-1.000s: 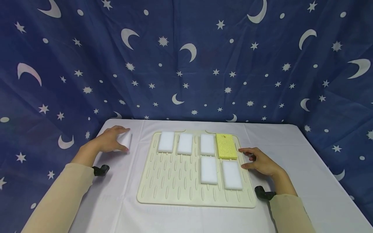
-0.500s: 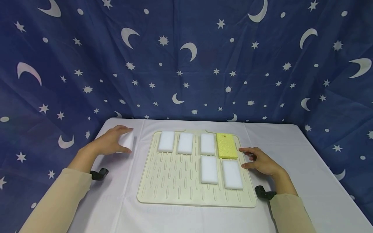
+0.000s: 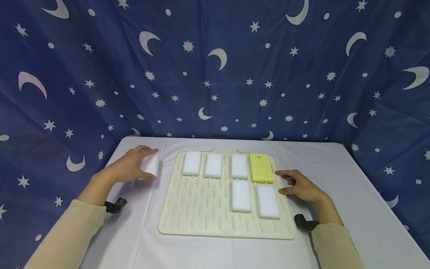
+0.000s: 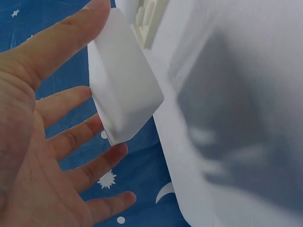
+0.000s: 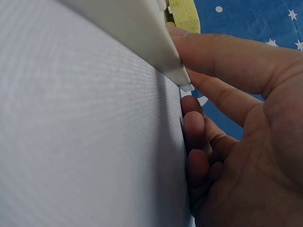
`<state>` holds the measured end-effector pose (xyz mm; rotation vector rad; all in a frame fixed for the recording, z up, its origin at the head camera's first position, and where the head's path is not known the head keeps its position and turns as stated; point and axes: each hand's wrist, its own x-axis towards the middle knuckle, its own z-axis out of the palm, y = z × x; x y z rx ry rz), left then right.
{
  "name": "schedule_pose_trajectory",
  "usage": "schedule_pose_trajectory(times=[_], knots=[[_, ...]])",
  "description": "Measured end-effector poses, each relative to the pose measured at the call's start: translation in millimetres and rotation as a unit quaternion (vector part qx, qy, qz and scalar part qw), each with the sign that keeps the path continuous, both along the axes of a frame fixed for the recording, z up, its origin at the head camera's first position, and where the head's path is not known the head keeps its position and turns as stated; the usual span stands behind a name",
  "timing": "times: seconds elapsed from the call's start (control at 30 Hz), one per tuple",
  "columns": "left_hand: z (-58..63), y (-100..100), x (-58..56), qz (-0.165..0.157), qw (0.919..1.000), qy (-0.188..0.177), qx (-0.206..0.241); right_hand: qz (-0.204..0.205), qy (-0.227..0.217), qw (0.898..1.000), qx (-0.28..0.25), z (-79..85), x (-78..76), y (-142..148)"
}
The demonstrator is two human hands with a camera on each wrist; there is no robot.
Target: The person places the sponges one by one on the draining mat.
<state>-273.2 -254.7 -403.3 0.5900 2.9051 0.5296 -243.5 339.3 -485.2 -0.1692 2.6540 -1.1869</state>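
Observation:
My left hand (image 3: 129, 164) holds a white sponge (image 3: 149, 164) between thumb and fingers, left of the cream drying mat (image 3: 193, 213). In the left wrist view the sponge (image 4: 125, 80) is tilted, its shadow falling on the cloth; the lower fingers are spread. At the mat's right edge, beside a yellow sponge (image 3: 261, 168), lies my right hand (image 3: 299, 186). The right wrist view shows its thumb and forefinger against the mat's rim (image 5: 147, 38), with the other fingers loosely bent at the cloth.
Several white sponges lie flat on the mat, among them one (image 3: 192, 163) at its back left and one (image 3: 267, 201) at its right. A white cloth (image 3: 201, 254) covers the table, and a dark blue curtain (image 3: 215, 74) with moons and stars hangs behind.
My left hand has shifted a little to the right with the white sponge, toward the mat. The right hand stays at the mat's edge.

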Motion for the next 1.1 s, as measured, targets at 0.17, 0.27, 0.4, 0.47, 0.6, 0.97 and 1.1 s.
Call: schedule_pose_trajectory(times=[0.17,0.27,0.4,0.47,0.6,0.97,1.1], knots=[[1.3,6,2.8,-0.003,1.0000,0.003,-0.003,-0.001,-0.001,1.000,0.000,0.0,0.1,0],[2.2,10,4.6,-0.003,1.0000,0.002,-0.001,-0.002,-0.003,1.000,0.001,-0.1,-0.1,0],[3.7,17,7.0,0.000,1.0000,0.000,-0.002,-0.001,-0.003,1.000,0.002,-0.1,-0.2,0],[4.2,20,8.0,0.000,1.0000,0.001,-0.004,-0.001,-0.002,1.000,0.002,0.1,-0.2,0],[5.1,26,10.0,-0.003,1.0000,0.002,-0.004,-0.001,-0.004,1.000,0.004,0.8,0.0,-1],[3.2,42,14.3,-0.026,0.9997,-0.002,0.001,-0.002,-0.004,1.000,0.001,1.7,0.3,-1],[2.0,49,16.5,-0.029,0.9996,-0.004,-0.005,-0.002,-0.003,1.000,0.000,1.6,0.2,-1]])
